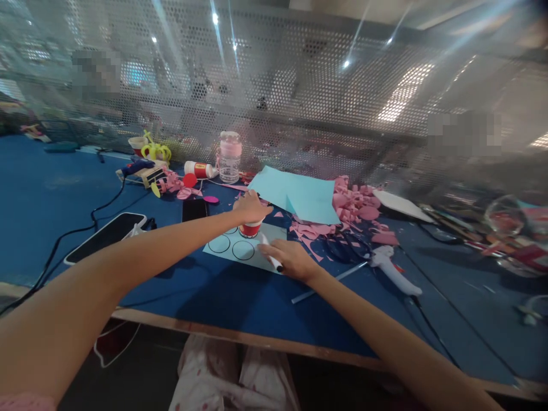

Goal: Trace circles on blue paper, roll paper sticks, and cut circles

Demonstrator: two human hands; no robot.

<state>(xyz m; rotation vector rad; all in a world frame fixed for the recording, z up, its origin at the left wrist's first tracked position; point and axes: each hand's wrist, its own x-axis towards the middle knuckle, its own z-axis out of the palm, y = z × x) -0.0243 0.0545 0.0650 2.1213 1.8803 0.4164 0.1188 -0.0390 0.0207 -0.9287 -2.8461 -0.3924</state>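
My left hand (252, 209) is closed on the top of a red and white paper cup (250, 229), which stands on a light blue sheet of paper (277, 233). Several circles outlined in black are on that sheet, to the left of the cup and in front of it. In my right hand (295, 260) is a white marker (274, 262), held between the fingers just right of the cup. The marker's black end points down toward me; its other end is near the cup's base. My left hand hides the cup's upper part.
Behind my hands lies another light blue sheet (299, 194) beside pink paper scraps (355, 205). A glue gun (394, 271) and glue stick (329, 281) are at right. Leftward are phones (107, 237), a lying cup (199, 169) and a bottle (230, 157). A perforated screen (274, 85) stands behind.
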